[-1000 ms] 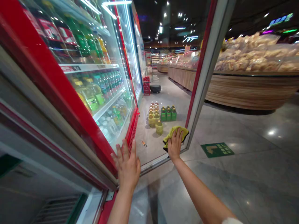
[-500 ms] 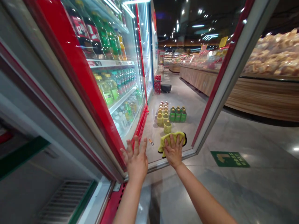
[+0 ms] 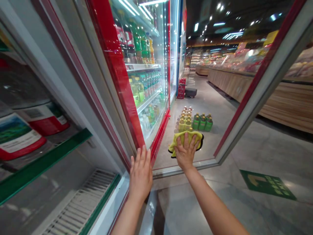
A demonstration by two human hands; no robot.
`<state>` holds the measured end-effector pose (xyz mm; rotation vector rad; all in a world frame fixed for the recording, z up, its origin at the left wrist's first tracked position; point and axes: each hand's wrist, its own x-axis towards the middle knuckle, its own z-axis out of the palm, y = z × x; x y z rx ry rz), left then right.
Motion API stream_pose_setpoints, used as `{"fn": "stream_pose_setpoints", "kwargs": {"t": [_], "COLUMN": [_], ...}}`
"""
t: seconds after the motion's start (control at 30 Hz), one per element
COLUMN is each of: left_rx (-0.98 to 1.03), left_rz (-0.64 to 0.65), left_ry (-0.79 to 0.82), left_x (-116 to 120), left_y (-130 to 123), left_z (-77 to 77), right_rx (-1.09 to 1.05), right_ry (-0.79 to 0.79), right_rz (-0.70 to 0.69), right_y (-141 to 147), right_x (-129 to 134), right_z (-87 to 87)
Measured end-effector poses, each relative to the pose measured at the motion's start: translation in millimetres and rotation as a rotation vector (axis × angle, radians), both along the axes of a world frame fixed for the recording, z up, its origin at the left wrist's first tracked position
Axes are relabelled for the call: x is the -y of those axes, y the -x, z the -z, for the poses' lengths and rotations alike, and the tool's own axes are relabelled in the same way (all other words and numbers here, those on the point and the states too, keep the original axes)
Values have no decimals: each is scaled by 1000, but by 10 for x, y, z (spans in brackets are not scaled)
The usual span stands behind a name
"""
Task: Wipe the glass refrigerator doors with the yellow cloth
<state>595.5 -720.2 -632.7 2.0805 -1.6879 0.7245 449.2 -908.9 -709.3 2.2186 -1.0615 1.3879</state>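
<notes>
Slid inward from the lower outer corner of the glass door (image 3: 239, 130), the right hand (image 3: 186, 156) lies flat, fingers spread, over a yellow cloth (image 3: 174, 144), so a different patch is covered, just below the frame's centre. Crumpled, it shows dark edging. Lower left, the left hand (image 3: 141, 176) extends, fingers together, contact unclear. Green bottles (image 3: 202, 123) stand beyond.

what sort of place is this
Most likely a supermarket: a lit, red-framed cooler shows shelves of bottled drinks behind the glass, a long wood-sided display counter runs along the aisle, and a green sign is set on the floor.
</notes>
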Motion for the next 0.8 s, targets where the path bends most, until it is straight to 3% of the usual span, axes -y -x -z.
{"fn": "stream_pose_setpoints", "kwargs": {"t": [0.1, 0.2, 0.27, 0.37, 0.47, 0.57, 0.7, 0.8], "left_rx": [16, 23, 20, 13, -6, -29, -68, -118], "left_rz": [-36, -82, -123, -179, -228, -274, -313, -330], "left_ry": [-11, -63, -89, -108, -126, -120, -104, -104], "left_x": [-147, -283, -355, -420, -463, -527, -649, -711], "left_y": [-45, -78, -72, -10, 60, 68, 0, -35], "left_z": [38, 49, 40, 31, 61, 135, 231, 243], "right_rx": [-130, -312, -321, -133, 16, -134, -344, -369], "right_ry": [56, 147, 150, 76, -32, 18, 193, 230], "right_rz": [-135, -307, -328, -199, -95, -291, -601, -619], "right_y": [-175, -22, 97, -13, -424, -697, -546, -426], "right_x": [-178, -233, -180, -139, -306, -572, -697, -664], "right_z": [97, 351, 408, 224, 27, 174, 530, 421]}}
